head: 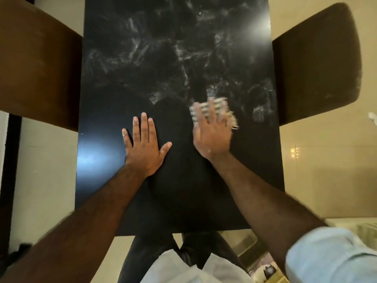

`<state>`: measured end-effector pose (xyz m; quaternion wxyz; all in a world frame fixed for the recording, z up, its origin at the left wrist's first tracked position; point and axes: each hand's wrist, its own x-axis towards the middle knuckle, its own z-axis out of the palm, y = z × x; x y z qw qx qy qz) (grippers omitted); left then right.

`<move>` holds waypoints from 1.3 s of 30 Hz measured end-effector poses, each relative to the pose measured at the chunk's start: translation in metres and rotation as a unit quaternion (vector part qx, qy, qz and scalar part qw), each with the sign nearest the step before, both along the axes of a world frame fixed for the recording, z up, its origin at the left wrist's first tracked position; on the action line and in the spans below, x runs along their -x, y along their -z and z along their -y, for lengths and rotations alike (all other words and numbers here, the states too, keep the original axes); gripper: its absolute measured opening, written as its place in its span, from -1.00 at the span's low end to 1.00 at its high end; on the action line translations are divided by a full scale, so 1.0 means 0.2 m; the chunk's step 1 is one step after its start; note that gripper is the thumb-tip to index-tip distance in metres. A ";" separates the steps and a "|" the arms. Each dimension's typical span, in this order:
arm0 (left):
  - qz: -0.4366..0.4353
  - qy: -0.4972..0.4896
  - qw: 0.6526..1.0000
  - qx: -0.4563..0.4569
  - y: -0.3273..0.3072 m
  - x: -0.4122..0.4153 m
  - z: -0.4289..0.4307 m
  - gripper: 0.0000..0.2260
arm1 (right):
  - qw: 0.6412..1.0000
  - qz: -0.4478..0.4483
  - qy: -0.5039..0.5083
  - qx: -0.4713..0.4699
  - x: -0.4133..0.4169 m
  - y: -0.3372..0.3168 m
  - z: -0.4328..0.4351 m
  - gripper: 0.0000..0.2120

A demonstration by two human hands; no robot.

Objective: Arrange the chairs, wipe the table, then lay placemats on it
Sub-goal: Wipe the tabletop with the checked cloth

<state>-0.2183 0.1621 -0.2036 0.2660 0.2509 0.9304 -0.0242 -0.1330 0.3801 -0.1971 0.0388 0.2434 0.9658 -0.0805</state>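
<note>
Cloth is under the right hand, pinned flat to the dark marbled worktop. It's a pale, checked piece. It peeks out between the spread fingers and just past their tips, and a frayed edge pokes out on the little-finger side. Those fingers lie straight and splayed, pressing down on the cloth rather than curling round it. Hand and cloth both show up blurred.

Over to the left hand: it's palm down on the bare worktop, fingers straight and only slightly apart, thumb angled out toward the right hand. It holds nothing and sits apart from the cloth, with a strip of dark surface between the two hands.

Beyond the fingertips of both hands the worktop runs away in whitish marbled streaks, with a bright glare spot far off past the right hand's fingers. Outside the left hand's little finger, well apart, a brown chair stands against the worktop's edge. A darker chair stands against the opposite edge, out beyond the right hand. A light blue sleeve is pushed up the right arm, and a pale floor shows on both sides.
</note>
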 end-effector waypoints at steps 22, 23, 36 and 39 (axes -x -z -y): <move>0.022 0.004 0.999 0.030 -0.01 -0.02 -0.13 -0.05 | 0.997 -0.020 0.073 -0.007 -0.01 0.01 -0.23 -0.33; 0.025 0.003 0.999 0.030 -0.01 -0.02 -0.13 -0.05 | 0.999 -0.025 0.045 0.006 -0.01 0.01 -0.13 -0.34; 0.024 0.003 1.000 -0.004 -0.02 -0.02 -0.12 -0.05 | 0.973 0.009 0.232 -0.011 -0.23 0.03 -0.41 -0.37; 0.047 0.000 0.999 -0.017 -0.02 0.00 -0.11 -0.03 | 0.979 0.001 0.204 -0.016 0.02 0.04 -0.25 -0.36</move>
